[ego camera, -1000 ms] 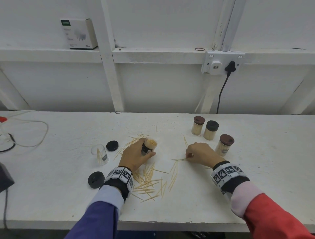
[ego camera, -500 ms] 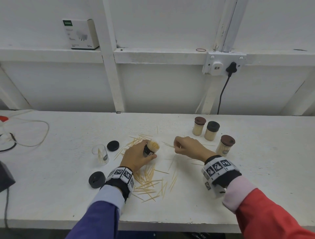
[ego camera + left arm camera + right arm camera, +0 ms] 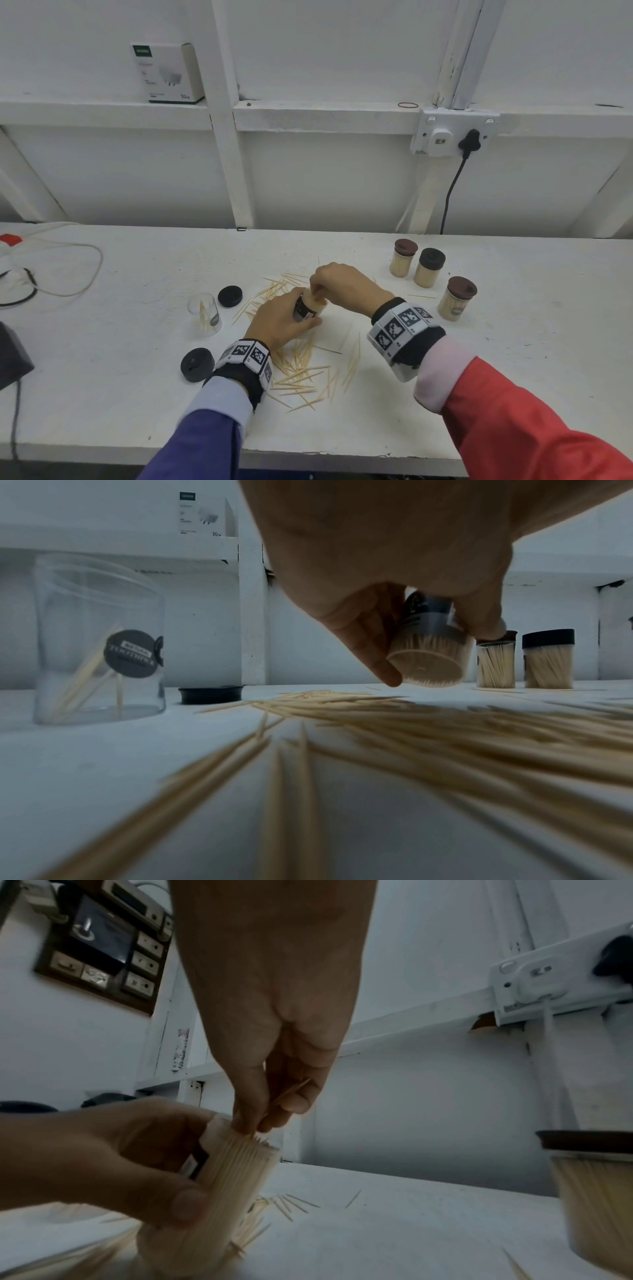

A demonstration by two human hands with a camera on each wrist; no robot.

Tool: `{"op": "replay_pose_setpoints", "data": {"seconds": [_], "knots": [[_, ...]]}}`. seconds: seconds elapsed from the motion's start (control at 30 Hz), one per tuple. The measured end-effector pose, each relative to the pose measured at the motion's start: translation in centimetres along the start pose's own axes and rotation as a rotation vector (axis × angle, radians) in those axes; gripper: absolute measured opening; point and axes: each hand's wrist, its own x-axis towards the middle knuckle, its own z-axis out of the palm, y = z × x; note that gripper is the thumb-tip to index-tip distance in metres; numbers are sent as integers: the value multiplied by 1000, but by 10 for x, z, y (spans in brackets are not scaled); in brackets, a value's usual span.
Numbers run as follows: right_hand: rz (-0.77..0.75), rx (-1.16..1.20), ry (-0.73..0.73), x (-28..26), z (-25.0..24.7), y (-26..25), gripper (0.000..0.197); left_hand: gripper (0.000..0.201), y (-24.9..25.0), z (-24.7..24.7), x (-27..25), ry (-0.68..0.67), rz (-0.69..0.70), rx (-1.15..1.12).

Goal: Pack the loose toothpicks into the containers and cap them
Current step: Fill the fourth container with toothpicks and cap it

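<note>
Toothpicks (image 3: 301, 370) lie scattered on the white surface (image 3: 102, 394). Left of them stands an uncapped clear container (image 3: 205, 313) beside two black caps (image 3: 230, 296). Left hand (image 3: 277, 322) grips the full, tilted container (image 3: 308, 306); right hand (image 3: 342, 284) pinches toothpicks at its mouth. Three capped containers (image 3: 428, 267) stand at right

My white counter (image 3: 513, 377) carries loose toothpicks (image 3: 301, 373) near its front edge, three capped containers (image 3: 429, 267) toward the back right, a near-empty clear container (image 3: 205, 313), two black caps (image 3: 230, 296) and cables (image 3: 68, 267) at left.
</note>
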Motion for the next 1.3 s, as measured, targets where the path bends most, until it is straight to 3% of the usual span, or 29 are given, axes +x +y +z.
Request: {"op": "replay_pose_setpoints", "data": {"seconds": [0.2, 0.4, 0.6, 0.77, 0.87, 0.97, 1.03, 1.13, 1.2, 1.3], "knots": [[43, 257, 73, 8, -2, -3, 15, 50, 2, 0, 1, 18, -33, -49], [30, 283, 45, 9, -5, -3, 21, 52, 1, 1, 1, 22, -20, -57], [-45, 446, 182, 8, -1, 1, 30, 48, 3, -1, 0, 50, -4, -62], [-54, 557, 403, 3, 10, 1, 40, 39, 5, -3, -2, 123, -3, -106], [0, 540, 212, -7, 11, -1, 61, 41, 4, -4, -4, 179, 5, -130], [-81, 399, -19, -11, 18, -4, 69, 48, 1, -4, -3, 185, -1, -138], [-98, 467, 20, -11, 25, -5, 69, 53, 0, -4, -3, 177, -11, -128], [33, 609, 206, -14, 28, -4, 72, 55, 4, -5, -4, 193, -8, -141], [98, 594, 151, -13, 29, -2, 76, 61, 7, -7, -5, 195, -12, -137], [37, 495, -23, -11, 30, -5, 76, 52, 5, -6, -4, 182, -38, -126]]}}
